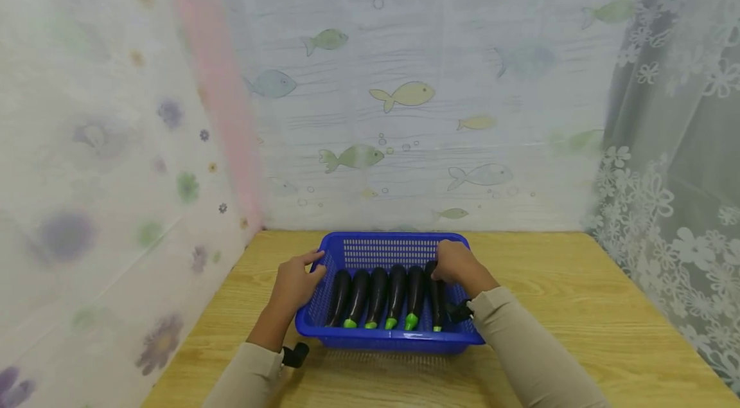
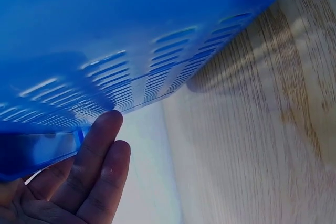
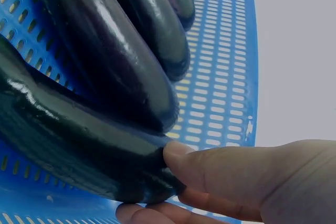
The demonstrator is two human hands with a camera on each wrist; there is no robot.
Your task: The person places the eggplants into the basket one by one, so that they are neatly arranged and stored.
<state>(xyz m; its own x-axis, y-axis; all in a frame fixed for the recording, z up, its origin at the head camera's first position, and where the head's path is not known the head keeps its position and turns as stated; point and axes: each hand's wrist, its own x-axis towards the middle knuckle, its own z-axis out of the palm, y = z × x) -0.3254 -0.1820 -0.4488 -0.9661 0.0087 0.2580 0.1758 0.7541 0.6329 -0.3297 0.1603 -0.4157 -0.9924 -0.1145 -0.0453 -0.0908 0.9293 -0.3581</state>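
Note:
A blue plastic basket [image 1: 405, 335] with slotted walls stands on the table. Several dark eggplants [image 1: 378, 295] with green stem ends lie side by side in it. At the basket's right side, my right hand [image 1: 459, 265] grips the blunt end of the rightmost eggplant [image 3: 79, 148], thumb on top and fingers underneath. That eggplant lies slightly apart from the row. My left hand [image 1: 293, 281] holds the basket's left rim; in the left wrist view its fingers [image 2: 102, 142] reach along the slotted outer wall, and the thumb is hidden there.
The wood-grain table [image 1: 537, 292] spreads around the basket. A fish-patterned curtain [image 1: 416, 138] hangs behind it, a flowered sheet [image 1: 115, 202] is on the left and a lace-like curtain [image 1: 665, 202] on the right.

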